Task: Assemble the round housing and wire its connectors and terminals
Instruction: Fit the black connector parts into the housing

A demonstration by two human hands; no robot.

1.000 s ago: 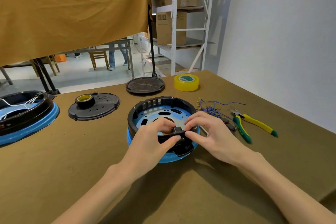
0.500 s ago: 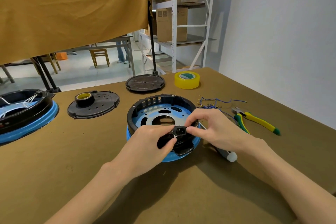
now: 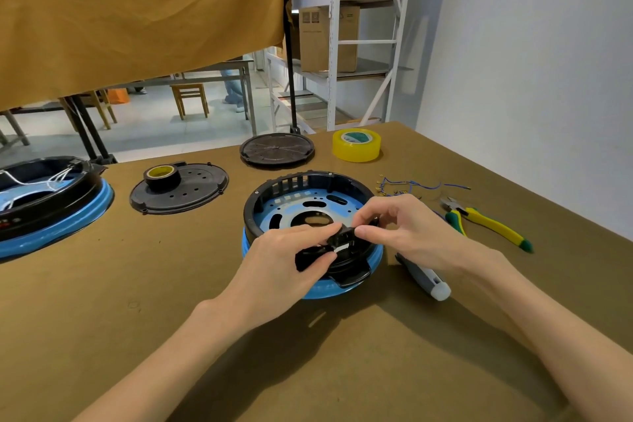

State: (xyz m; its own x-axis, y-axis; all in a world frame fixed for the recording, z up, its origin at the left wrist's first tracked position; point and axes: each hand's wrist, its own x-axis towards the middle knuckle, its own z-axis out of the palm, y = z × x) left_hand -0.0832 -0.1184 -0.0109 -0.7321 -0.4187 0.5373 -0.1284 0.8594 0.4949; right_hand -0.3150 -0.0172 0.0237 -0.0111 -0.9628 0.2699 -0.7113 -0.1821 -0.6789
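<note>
The round housing (image 3: 301,188), a black ring wall on a blue base with a perforated blue floor, stands at the table's centre. At its near rim a small black power connector (image 3: 342,237) is pinched from both sides: my left hand (image 3: 284,264) grips its left end, my right hand (image 3: 407,233) its right end. The connector sits just above the housing's near wall socket. Thin blue wires with brass terminals (image 3: 407,187) lie to the right of the housing.
Yellow-green pliers (image 3: 486,221) and a grey-white screwdriver (image 3: 426,279) lie to the right. A yellow tape roll (image 3: 356,144) and a black round cover (image 3: 276,150) sit behind. A black lid with a tape roll (image 3: 180,191) and a second wired housing (image 3: 48,199) are on the left.
Both hands lifted the connector slightly from inside the near rim and now hold it by its two ends. My right hand shifted left, uncovering the screwdriver.
</note>
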